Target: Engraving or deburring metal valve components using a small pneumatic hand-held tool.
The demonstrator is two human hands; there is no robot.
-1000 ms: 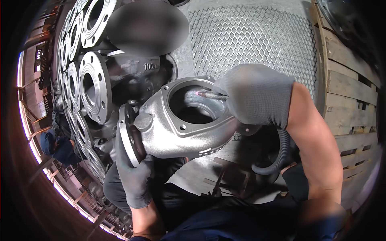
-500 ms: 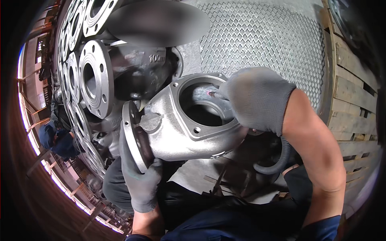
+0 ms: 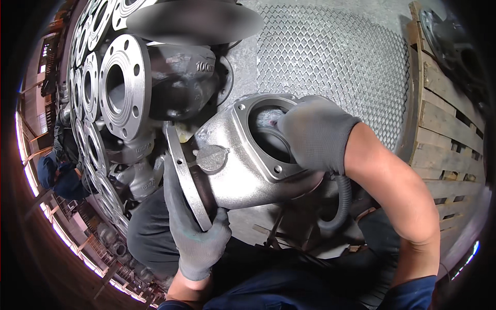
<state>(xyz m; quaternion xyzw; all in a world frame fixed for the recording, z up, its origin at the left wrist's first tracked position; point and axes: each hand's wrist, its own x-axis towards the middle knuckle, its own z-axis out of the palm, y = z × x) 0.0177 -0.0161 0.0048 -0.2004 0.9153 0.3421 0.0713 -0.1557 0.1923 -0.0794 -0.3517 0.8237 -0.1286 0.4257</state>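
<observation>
Grey cast valve body [image 3: 243,160] rests on the worker's lap beside stacked flanged castings [image 3: 121,88], left hand [image 3: 199,243] clamped on its flange, right hand [image 3: 315,134] closed inside the square top opening on an unseen tool; interior work appears unfinished.

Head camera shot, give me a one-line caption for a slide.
Gloved left hand grips the flange of a grey cast valve body while the gloved right hand reaches into its top opening, beside stacked flanged castings.
</observation>
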